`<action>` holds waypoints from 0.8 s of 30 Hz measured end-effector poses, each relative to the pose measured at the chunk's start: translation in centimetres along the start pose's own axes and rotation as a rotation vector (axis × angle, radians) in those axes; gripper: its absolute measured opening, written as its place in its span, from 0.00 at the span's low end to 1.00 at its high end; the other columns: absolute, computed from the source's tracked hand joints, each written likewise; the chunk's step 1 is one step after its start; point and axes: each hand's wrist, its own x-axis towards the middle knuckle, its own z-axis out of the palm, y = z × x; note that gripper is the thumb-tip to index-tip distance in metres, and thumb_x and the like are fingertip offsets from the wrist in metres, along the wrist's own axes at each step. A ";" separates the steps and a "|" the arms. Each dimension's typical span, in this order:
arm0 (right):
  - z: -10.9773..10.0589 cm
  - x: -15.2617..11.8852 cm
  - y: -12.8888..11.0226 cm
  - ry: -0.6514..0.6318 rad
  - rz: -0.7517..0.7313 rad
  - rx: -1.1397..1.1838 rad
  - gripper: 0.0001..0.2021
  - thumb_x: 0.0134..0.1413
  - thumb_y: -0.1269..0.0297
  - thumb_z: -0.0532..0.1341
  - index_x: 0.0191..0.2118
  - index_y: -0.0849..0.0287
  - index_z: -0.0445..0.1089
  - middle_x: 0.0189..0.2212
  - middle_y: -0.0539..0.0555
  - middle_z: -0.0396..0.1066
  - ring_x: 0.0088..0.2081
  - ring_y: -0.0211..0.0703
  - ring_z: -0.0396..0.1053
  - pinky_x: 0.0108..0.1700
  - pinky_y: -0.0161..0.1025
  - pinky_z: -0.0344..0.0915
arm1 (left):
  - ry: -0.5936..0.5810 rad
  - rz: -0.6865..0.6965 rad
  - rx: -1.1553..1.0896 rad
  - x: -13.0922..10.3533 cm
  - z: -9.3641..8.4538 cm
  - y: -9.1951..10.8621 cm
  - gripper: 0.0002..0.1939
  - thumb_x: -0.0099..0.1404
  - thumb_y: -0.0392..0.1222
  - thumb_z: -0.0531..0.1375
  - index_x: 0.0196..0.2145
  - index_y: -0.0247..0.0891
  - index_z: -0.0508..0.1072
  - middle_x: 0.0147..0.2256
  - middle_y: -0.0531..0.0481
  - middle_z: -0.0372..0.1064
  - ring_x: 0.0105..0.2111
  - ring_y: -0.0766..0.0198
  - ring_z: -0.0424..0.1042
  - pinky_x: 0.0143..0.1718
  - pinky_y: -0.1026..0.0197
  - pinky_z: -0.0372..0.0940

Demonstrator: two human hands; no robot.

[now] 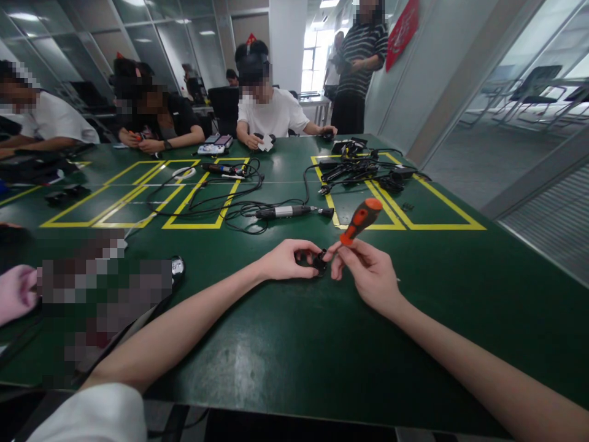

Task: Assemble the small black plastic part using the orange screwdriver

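Between the thumb and fingers of my left hand (291, 259) is a small black part (318, 264), held low over the green table (257, 319). Its exact kind is too small to make out. My right hand (375, 273) grips a screwdriver (363, 220) with an orange and black handle, which leans up and to the right above the fingers. The screwdriver's shaft is hidden by the hand. My right fingertips are close beside the black part; whether they touch it I cannot tell.
Beyond my hands lies a corded electric screwdriver (288, 212), with another corded tool (225, 169) farther back. A heap of black cables (363, 169) sits at the right rear among yellow tape outlines (442, 226). Several people are across the table. A pixelated area covers the left side.
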 end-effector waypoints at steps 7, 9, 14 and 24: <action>0.3 -0.3 0.1 -0.039 -0.002 0.088 0.14 0.62 0.49 0.66 0.37 0.56 0.69 0.27 0.51 0.76 0.22 0.37 0.72 0.26 0.37 0.72 | 0.011 0.016 -0.010 0.0 0.1 0.0 0.21 0.52 0.44 0.71 0.42 0.31 0.79 0.31 0.53 0.71 0.31 0.68 0.66 0.37 0.64 0.62; 0.2 -0.3 0.1 -0.042 -0.005 0.078 0.13 0.61 0.52 0.67 0.36 0.56 0.69 0.28 0.51 0.77 0.22 0.37 0.71 0.27 0.38 0.72 | 0.003 0.021 -0.005 0.0 0.1 0.1 0.20 0.53 0.44 0.70 0.41 0.31 0.79 0.31 0.53 0.71 0.31 0.68 0.66 0.36 0.64 0.62; -0.1 -0.1 -0.1 -0.044 -0.034 0.002 0.15 0.62 0.49 0.65 0.34 0.57 0.73 0.25 0.51 0.73 0.23 0.38 0.71 0.27 0.38 0.72 | -0.003 0.010 0.000 0.0 0.1 0.2 0.20 0.53 0.44 0.71 0.42 0.32 0.79 0.31 0.53 0.72 0.30 0.69 0.66 0.35 0.64 0.62; -0.1 -0.1 0.0 -0.028 -0.002 0.024 0.16 0.59 0.49 0.67 0.34 0.56 0.70 0.27 0.52 0.77 0.23 0.38 0.72 0.27 0.38 0.75 | -0.004 0.008 -0.004 -0.1 0.0 0.2 0.18 0.53 0.43 0.72 0.40 0.31 0.79 0.32 0.52 0.73 0.32 0.68 0.67 0.37 0.64 0.63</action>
